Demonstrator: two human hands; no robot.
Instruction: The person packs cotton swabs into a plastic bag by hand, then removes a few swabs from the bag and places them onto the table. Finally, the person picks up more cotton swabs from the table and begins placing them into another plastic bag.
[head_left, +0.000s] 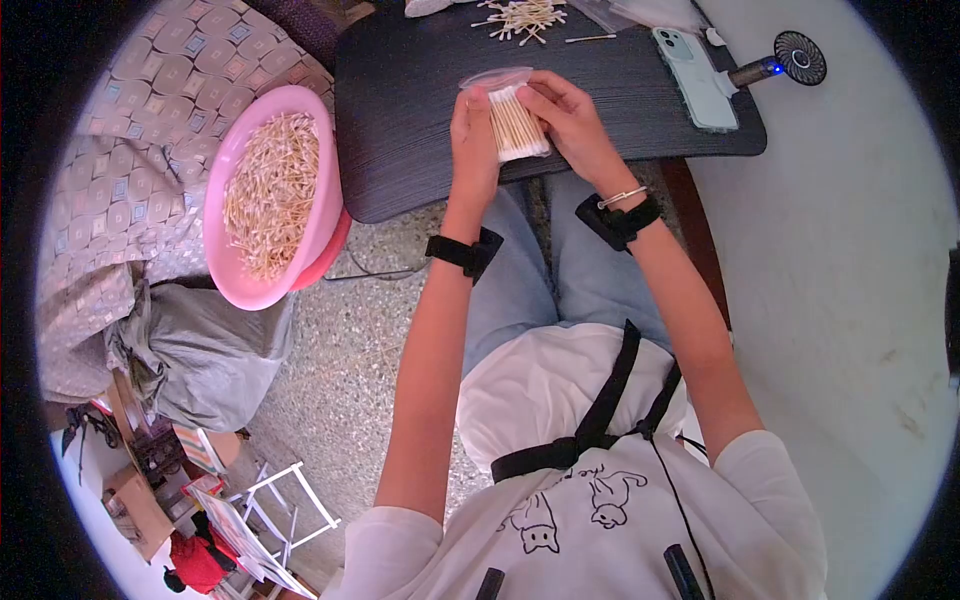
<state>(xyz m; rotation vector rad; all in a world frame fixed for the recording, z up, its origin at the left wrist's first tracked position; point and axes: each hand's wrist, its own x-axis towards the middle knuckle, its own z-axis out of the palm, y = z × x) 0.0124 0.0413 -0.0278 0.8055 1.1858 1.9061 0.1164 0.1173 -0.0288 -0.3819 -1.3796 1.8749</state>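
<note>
A clear plastic bag [518, 125] filled with a row of cotton swabs is held between both hands over the near edge of the black table [400, 130]. My left hand [475, 135] grips the bag's left side, thumb near its upper corner. On the right side, my right hand [568, 115] holds the bag with its thumb across the top of the swabs. The bag's upper end shows as a clear flap above the swabs. A loose pile of cotton swabs [524, 18] lies at the table's far side, with a single swab [590, 38] beside it.
A pink basin [213, 225] full of loose swabs stands left of the table. On the table's right are a phone [698, 85] and a small fan [800, 58]. Clear plastic bags [655, 12] lie at the far edge. A white wall rises at the right.
</note>
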